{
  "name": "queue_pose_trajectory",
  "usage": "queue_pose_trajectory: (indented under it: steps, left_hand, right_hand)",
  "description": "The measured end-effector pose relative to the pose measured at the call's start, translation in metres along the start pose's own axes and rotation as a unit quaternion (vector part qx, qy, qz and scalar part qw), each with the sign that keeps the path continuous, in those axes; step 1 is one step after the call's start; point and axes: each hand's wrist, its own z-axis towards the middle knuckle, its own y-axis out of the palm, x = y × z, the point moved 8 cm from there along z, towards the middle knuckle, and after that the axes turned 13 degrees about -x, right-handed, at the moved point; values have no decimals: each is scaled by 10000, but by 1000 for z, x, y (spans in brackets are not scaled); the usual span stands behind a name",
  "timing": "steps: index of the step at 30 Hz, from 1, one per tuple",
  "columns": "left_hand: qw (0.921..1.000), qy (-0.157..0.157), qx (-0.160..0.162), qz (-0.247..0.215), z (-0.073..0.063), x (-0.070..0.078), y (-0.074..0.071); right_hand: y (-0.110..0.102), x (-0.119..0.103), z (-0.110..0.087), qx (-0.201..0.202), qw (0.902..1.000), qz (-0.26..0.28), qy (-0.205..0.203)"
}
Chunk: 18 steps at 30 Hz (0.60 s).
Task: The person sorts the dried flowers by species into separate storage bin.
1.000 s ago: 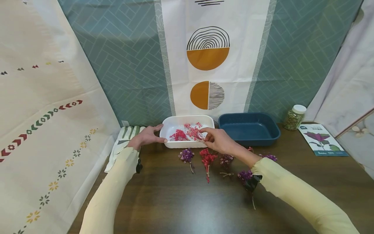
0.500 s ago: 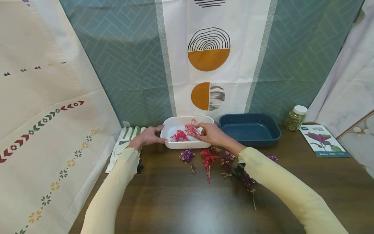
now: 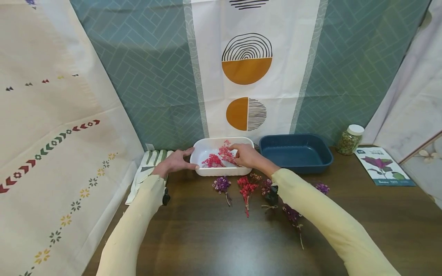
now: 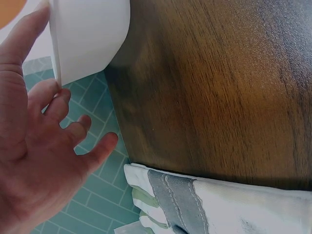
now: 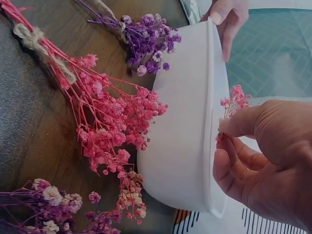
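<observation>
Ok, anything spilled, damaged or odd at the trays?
Nothing stands out: the white tray and blue tray sit upright, with no visible spill or damage. Left hand touches the white tray; right hand pinches a red sprig.

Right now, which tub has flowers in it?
The white tub, left of the navy tub: red sprigs are in it, whereas the navy tub shows none.
</observation>
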Motion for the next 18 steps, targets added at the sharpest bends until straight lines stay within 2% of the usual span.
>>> queue_pose_trajectory:
  steps: [9,18]
  left_hand:
    - [9999,106,28,88,0,1,0]
    - [10000,57,34,-26,-2,2,1]
  right_hand:
    - [5,8,11,-91,9994,-90,316]
    - [5,13,6,92,9990,-33,428]
